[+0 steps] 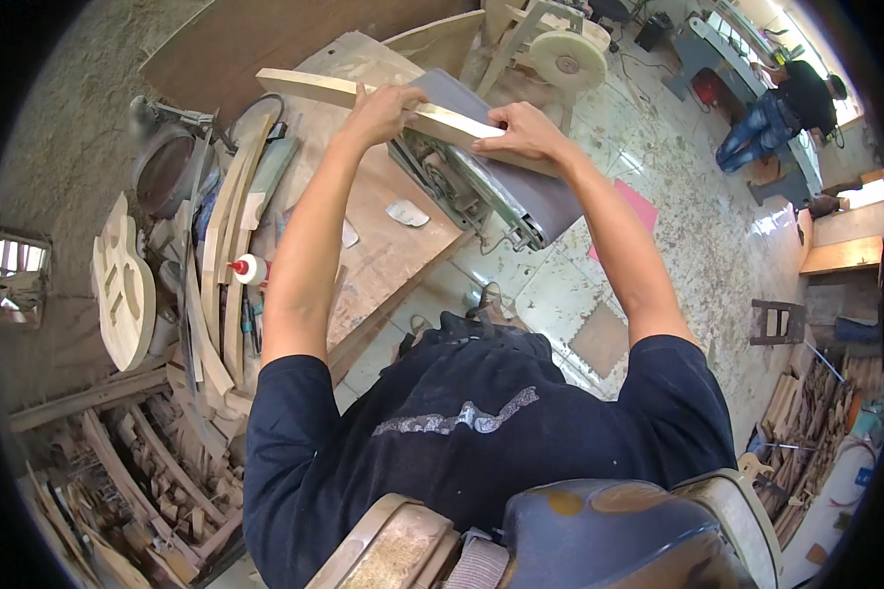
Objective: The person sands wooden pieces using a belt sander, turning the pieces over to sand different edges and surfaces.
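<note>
My left hand [383, 115] is closed around a long pale wooden strip [314, 86], left of its middle. Near the strip's right end, my right hand [524, 133] grips it from above, thumb along the near side. The strip lies across a belt sander [506, 191], over its grey sanding belt [552, 204]. Whether its underside touches the belt is hidden. The sander stands at the right edge of a wooden worktable [393, 270].
Curved wood strips [222, 236] and a red-capped white bottle [252, 269] lie left. A guitar-body-shaped board [125, 290] stands beyond. A pale disc [567, 61] is behind the sander. Another person [794, 103] is at a machine far right. Wood scraps [157, 471] fill the lower left.
</note>
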{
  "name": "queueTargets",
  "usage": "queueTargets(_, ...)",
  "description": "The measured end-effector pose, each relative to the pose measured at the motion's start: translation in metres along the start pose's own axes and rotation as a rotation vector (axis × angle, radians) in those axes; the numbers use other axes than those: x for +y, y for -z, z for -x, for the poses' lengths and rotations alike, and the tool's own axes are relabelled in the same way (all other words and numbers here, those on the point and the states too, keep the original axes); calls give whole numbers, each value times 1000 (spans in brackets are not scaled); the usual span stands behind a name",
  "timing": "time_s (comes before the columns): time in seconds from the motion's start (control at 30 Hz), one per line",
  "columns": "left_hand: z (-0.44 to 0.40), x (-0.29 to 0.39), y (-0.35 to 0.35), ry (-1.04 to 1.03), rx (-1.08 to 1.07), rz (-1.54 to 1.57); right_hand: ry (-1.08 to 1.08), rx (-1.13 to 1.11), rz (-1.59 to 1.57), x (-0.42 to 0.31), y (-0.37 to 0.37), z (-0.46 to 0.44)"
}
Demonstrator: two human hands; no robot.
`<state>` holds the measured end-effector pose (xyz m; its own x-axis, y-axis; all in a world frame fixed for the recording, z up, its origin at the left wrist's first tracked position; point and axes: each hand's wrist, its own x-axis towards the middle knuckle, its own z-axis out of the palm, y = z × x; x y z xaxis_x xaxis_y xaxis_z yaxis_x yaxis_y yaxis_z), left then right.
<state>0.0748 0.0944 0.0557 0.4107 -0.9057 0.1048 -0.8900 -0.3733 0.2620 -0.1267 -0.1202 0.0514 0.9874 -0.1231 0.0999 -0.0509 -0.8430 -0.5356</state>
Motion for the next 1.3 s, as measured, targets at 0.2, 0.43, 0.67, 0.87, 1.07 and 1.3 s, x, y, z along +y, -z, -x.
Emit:
queueTargets(0.2,2,-8,4,0,-30,-14,17,-10,41,1,-4,-8)
queueTargets(0.43,-6,10,-13,-48,35,8,5,-33,-34,19,11,6)
queueTargets(0.67,-5,11,-10,-27,30,-2,6,-50,-17,17,11,3)
queueTargets(0.87,5,-1,7,4,-37,-32,42,-12,-36,6,-3,-8)
queueTargets(1.07,11,-8,17,28,-55,-8,39,-18,21,-12,-8,-10)
queueTargets(1.3,12,-14,15,-20,-54,-16,111,16,77,-20,-15,-5)
